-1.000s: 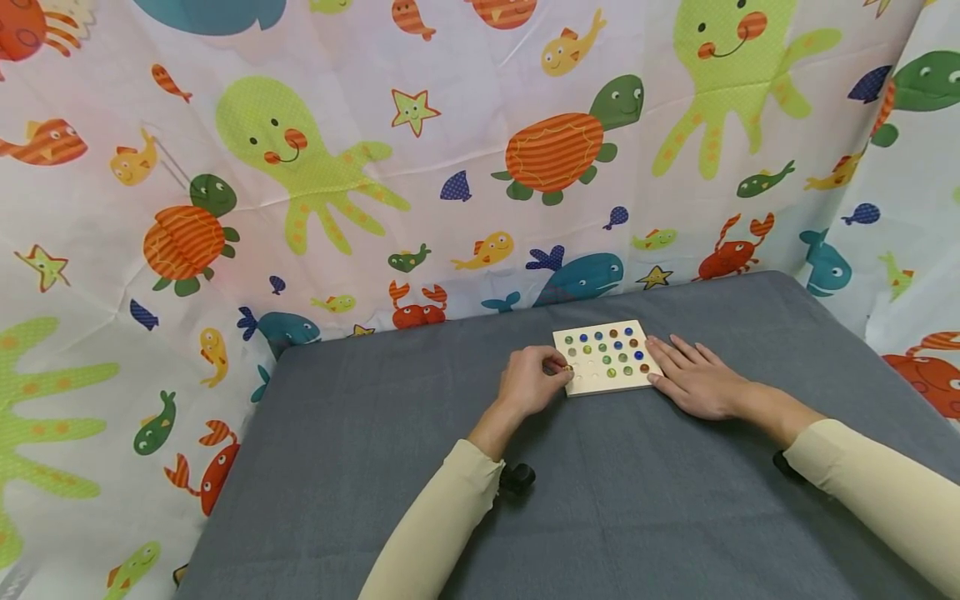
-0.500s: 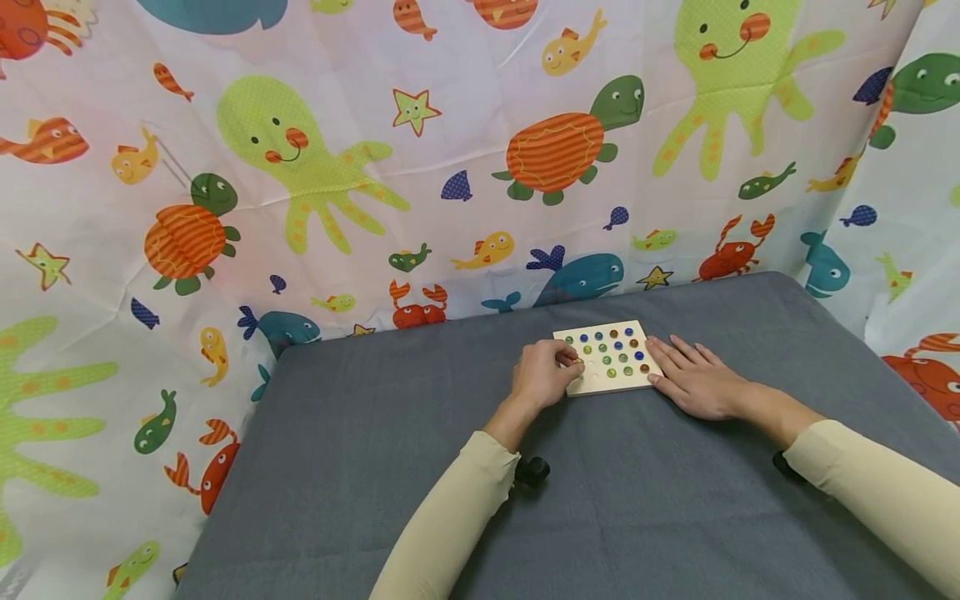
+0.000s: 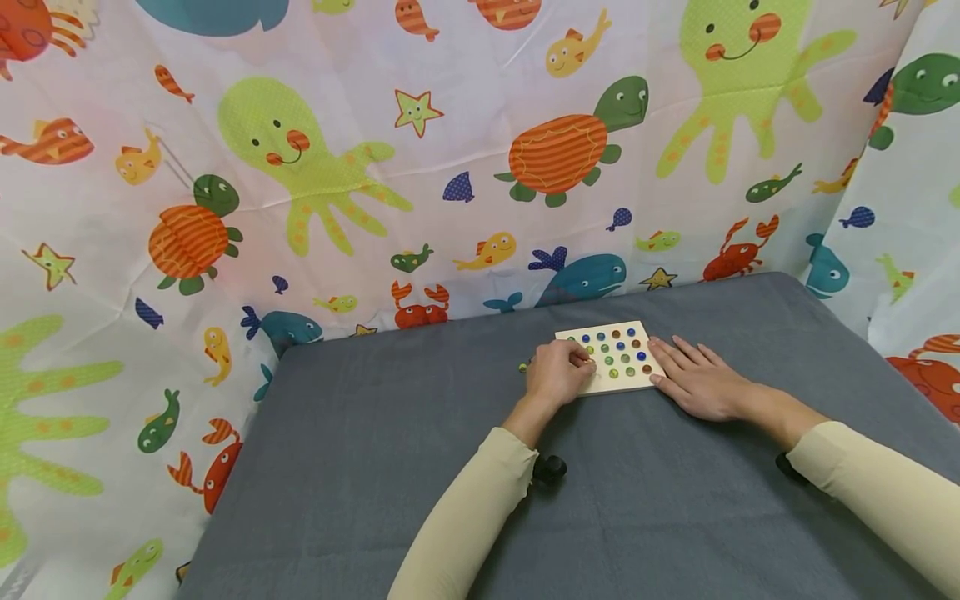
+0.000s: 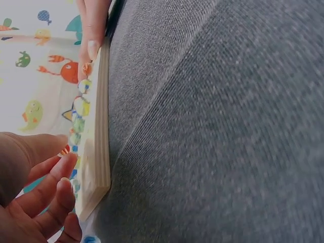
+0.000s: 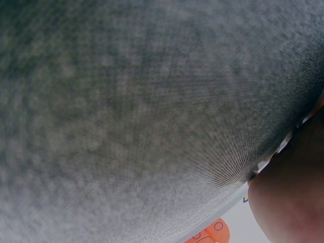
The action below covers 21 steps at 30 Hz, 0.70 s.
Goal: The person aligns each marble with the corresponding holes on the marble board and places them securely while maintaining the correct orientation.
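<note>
A pale wooden board (image 3: 612, 386) with rows of round pits lies on the grey cloth. Blue, green, yellow and brown glass marbles (image 3: 626, 358) fill many of the pits. My left hand (image 3: 557, 375) is over the board's left part. Its thumb and index finger pinch a marble (image 4: 64, 150) with red and yellow in it, close over the board. The left hand hides the board's near-left corner in the head view. My right hand (image 3: 699, 385) lies flat with extended fingers against the board's right edge. A yellow-green marble (image 3: 522, 367) sits on the cloth just left of my left hand.
The grey cloth (image 3: 360, 467) covers the table around the board. Behind it and at both sides hangs a white curtain (image 3: 465, 67) printed with sea animals. A black wrist camera (image 3: 551, 469) sits under the left sleeve.
My left hand has moved right across the board with the pinched marble. The yellow-green marble on the cloth has come into view behind it. The right hand stays put.
</note>
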Each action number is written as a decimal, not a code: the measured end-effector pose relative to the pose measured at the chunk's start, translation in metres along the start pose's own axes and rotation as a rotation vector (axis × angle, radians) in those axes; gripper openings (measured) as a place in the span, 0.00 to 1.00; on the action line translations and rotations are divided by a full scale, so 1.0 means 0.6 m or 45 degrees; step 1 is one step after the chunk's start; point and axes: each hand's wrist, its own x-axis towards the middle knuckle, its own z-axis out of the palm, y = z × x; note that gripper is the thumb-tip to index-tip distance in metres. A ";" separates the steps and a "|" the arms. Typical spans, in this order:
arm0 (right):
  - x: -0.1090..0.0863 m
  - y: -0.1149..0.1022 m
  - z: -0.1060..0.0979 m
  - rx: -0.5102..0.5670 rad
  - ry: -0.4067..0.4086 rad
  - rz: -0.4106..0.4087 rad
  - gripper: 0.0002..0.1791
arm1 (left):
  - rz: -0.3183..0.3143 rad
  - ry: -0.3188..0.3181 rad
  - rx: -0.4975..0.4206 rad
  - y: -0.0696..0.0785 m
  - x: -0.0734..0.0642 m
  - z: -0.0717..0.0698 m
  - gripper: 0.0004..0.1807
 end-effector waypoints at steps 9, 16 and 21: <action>0.000 -0.004 -0.002 -0.026 -0.030 0.010 0.40 | -0.040 0.044 0.033 0.003 0.005 0.020 0.04; -0.001 -0.002 0.001 -0.007 -0.009 0.009 0.40 | -0.050 0.091 0.078 0.005 0.007 0.027 0.03; -0.002 0.002 0.005 0.029 0.041 -0.028 0.39 | -0.073 0.094 0.109 0.008 0.008 0.031 0.03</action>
